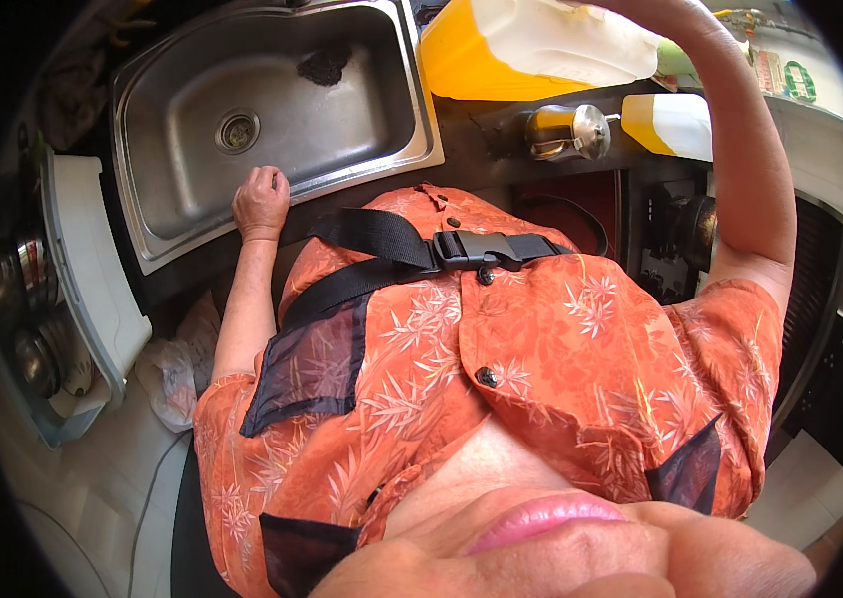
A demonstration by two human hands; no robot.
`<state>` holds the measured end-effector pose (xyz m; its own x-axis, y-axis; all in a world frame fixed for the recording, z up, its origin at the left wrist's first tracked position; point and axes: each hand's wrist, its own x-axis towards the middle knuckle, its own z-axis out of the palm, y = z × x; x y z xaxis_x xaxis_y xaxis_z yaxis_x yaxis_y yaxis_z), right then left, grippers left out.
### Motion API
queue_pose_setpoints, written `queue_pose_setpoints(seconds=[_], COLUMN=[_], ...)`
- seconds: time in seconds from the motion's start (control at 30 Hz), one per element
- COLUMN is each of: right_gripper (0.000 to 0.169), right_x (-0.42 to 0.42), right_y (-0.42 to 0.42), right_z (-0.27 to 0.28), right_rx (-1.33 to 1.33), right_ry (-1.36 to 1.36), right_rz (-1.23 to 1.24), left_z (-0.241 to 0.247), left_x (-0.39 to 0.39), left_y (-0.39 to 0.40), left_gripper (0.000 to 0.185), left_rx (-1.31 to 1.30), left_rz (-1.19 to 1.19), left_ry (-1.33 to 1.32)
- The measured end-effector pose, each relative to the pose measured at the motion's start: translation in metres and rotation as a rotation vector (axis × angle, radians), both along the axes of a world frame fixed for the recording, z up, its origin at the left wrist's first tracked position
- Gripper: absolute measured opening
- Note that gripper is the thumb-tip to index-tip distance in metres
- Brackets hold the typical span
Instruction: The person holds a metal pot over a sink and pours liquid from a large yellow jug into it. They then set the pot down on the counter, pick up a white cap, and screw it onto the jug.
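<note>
My left hand [263,202] rests on the front rim of a stainless steel sink [301,134], its fingers curled in; whether anything is inside them is hidden. In the basin lie a round drain strainer [238,132] and a dark brown, grainy clump [325,66] near the back right. My right arm reaches forward past the top edge of the picture, and its hand is out of view. Below that arm stands a large translucent plastic jug [533,48] with yellow liquid. A pot with a steel lid [589,132] stands on the dark counter [485,142] right of the sink.
A smaller jug [668,125] with yellow contents is beside my right forearm. At left is a pale plastic rack [92,269] with metal cookware [36,359] inside. A plastic bag [167,381] hangs or lies below it, with a thin cable [144,493] on the floor.
</note>
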<state>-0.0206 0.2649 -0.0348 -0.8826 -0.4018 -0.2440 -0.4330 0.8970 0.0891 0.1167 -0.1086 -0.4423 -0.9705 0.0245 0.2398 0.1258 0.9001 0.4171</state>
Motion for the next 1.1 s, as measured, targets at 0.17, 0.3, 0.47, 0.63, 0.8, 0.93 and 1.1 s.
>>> queue_pose_setpoints(seconds=[0.17,0.3,0.47,0.63,0.8,0.93,1.1], right_gripper=[0.05,0.056,0.06,0.067,0.06,0.043,0.038], right_x=[0.017,0.006,0.014,0.015,0.003,-0.009,-0.003], right_y=[-0.014,0.008,-0.019,0.003,0.01,0.018,0.016], right_z=[0.006,0.002,-0.002,0.003,-0.016,-0.033,-0.047], right_rx=[-0.067,-0.008,0.025,-0.062,0.078,0.084,-0.077], right_ry=[0.082,0.091,0.078,0.102,0.207,0.339,0.501], right_rz=[-0.098,0.314,-0.15,0.131,0.384,0.514,0.422], left_z=[0.0,-0.001,-0.001,0.001,0.0,0.002,0.001], left_x=[0.001,0.002,0.0,0.001,0.002,0.004,0.003], left_y=[0.001,0.0,0.001,0.003,0.001,0.002,0.004], left_gripper=[0.007,0.007,0.008,0.008,0.008,0.007,0.008], left_rx=[0.007,0.001,0.001,-0.013,-0.008,-0.005,0.004], left_rz=[-0.002,-0.004,-0.017,-0.012,-0.014,-0.013,-0.021], left_ry=[-0.006,0.012,0.003,0.015,0.012,0.003,0.016])
